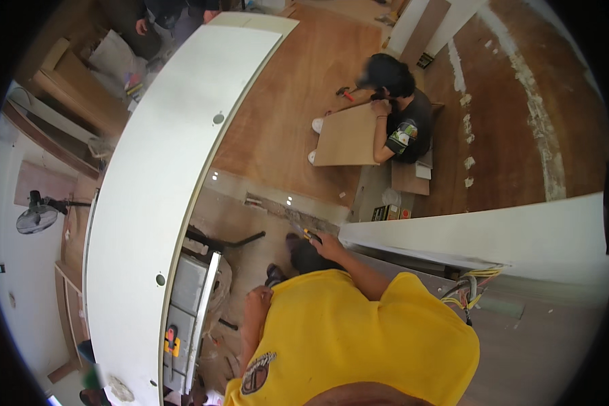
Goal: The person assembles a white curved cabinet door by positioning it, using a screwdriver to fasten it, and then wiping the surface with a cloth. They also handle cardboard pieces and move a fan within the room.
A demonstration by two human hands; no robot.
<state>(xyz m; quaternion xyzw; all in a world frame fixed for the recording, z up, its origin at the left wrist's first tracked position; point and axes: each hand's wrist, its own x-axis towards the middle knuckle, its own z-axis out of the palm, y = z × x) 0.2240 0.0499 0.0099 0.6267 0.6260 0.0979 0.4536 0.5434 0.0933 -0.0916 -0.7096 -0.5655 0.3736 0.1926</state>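
My right hand (330, 247) is closed around a slim hand tool with an orange-and-black handle (311, 235), held out in front of my yellow shirt. A thin greyish end points away from the grip, too small to tell whether it is a knife or a scraper. Close to my left side, my left hand (256, 302) has its fingers curled in; whether anything is inside them cannot be made out. Left of that hand stands a grey metal stand (188, 291) with a red-handled trowel (172, 335) on it.
A long white panel (162, 135) with round holes runs along my left. Ahead, a person in black (413, 115) sits holding a brown board (347, 139), a hammer (345, 93) nearby. To my right, yellow wires (477, 277) stick out by a white wall (480, 230). A fan (39, 213) is far left.
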